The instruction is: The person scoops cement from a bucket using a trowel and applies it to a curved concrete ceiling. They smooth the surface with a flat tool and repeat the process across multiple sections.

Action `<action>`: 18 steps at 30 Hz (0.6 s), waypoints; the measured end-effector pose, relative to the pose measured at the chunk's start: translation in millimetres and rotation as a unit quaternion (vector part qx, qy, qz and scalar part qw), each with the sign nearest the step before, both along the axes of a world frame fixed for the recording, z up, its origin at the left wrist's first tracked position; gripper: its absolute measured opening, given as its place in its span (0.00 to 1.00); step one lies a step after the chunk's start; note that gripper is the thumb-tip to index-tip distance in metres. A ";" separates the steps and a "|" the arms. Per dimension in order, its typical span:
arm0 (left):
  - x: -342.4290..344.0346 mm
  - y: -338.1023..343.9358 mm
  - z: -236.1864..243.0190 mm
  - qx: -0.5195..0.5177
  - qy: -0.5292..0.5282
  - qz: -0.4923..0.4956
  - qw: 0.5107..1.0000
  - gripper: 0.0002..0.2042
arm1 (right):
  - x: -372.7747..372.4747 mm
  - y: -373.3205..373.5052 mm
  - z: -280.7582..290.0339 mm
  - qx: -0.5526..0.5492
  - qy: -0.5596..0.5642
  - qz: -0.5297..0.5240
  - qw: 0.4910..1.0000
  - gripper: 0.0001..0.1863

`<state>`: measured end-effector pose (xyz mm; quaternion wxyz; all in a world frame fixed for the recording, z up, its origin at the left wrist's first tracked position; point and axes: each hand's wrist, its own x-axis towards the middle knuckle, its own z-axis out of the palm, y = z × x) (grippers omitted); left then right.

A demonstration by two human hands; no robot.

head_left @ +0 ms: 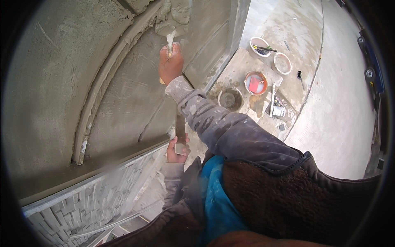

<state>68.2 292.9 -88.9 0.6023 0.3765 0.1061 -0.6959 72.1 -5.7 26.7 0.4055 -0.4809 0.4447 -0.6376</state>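
Note:
High on the wall, my right hand (170, 66) is closed round a tool with a pale wooden handle (162, 81). Its narrow whitish end points up at a lump of wet mortar (170, 29); whether it is a brush or a small trowel I cannot tell. Lower down, my left hand (177, 150) grips the bottom of a flat brown-grey strip (180, 129), its upper part behind my right sleeve. A curved raised moulding (101, 88) of rough mortar runs down the grey plastered wall (45, 82) to the left of both hands.
Below right, a mortar bucket (230, 100), a red-rimmed bucket (255, 83) with a red block, a white bucket (259, 47) of tools and a pale tub (282, 63) stand on the ground. A ledge (94, 164) tops a stone-clad wall (82, 214). A blue vehicle (373, 68) is far right.

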 end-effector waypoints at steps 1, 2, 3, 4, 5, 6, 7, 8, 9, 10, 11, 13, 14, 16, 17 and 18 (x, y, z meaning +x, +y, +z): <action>0.4 6.3 0.4 0.004 -0.002 0.007 1.000 0.25 | 2.7 12.8 2.0 0.001 -0.005 0.019 1.000 0.11; 1.7 11.2 -0.4 -0.006 -0.002 0.007 1.000 0.24 | 4.9 22.2 2.8 0.003 -0.011 0.038 0.999 0.11; 3.5 15.1 -1.6 -0.016 -0.003 0.005 1.000 0.24 | 7.4 25.7 -0.3 -0.004 -0.011 0.033 0.999 0.11; 5.1 20.0 -1.9 -0.026 -0.004 0.005 1.000 0.24 | 9.5 27.7 -0.5 -0.012 -0.011 0.029 0.999 0.11; 6.2 24.5 -4.0 -0.023 0.004 0.010 1.000 0.24 | 10.5 29.9 -1.1 -0.019 -0.012 0.024 0.999 0.11; 7.5 27.6 -7.9 -0.021 0.012 0.014 1.000 0.24 | 5.9 30.4 -3.4 0.034 -0.063 0.090 0.993 0.10; 9.0 28.6 -9.1 -0.021 0.018 0.016 0.999 0.24 | -8.5 29.3 4.1 0.084 -0.114 0.155 0.978 0.09; 10.0 28.4 -13.6 -0.016 0.019 0.019 1.000 0.24 | -20.9 25.0 5.4 0.132 -0.161 0.218 0.953 0.07; 7.5 30.9 -18.4 -0.012 0.019 0.021 1.000 0.24 | -32.8 25.1 3.1 0.140 -0.193 0.261 0.935 0.09; 5.7 33.6 -20.6 -0.007 0.014 0.025 1.000 0.24 | -47.2 27.2 2.4 0.165 -0.211 0.305 0.914 0.09; 6.6 35.1 -29.8 0.002 0.034 0.020 0.999 0.24 | -65.0 29.1 1.5 0.186 -0.228 0.346 0.891 0.08; 1.7 38.8 -42.9 0.010 0.036 -0.003 0.999 0.23 | -103.0 34.9 -9.9 0.227 -0.247 0.406 0.850 0.09; -0.5 38.8 -50.9 0.019 0.040 -0.012 0.999 0.23 | -124.8 38.9 -18.1 0.235 -0.253 0.413 0.843 0.10; -6.5 34.9 -64.6 0.022 0.058 -0.030 0.998 0.23 | -165.0 39.5 -46.6 0.223 -0.202 0.379 0.875 0.11; -12.4 28.5 -67.5 0.035 0.061 -0.033 0.997 0.22 | -183.8 41.7 -69.1 0.204 -0.137 0.342 0.907 0.12; -21.0 25.5 -67.9 0.061 0.068 -0.042 0.995 0.22 | -205.8 47.1 -91.6 0.197 -0.070 0.298 0.931 0.13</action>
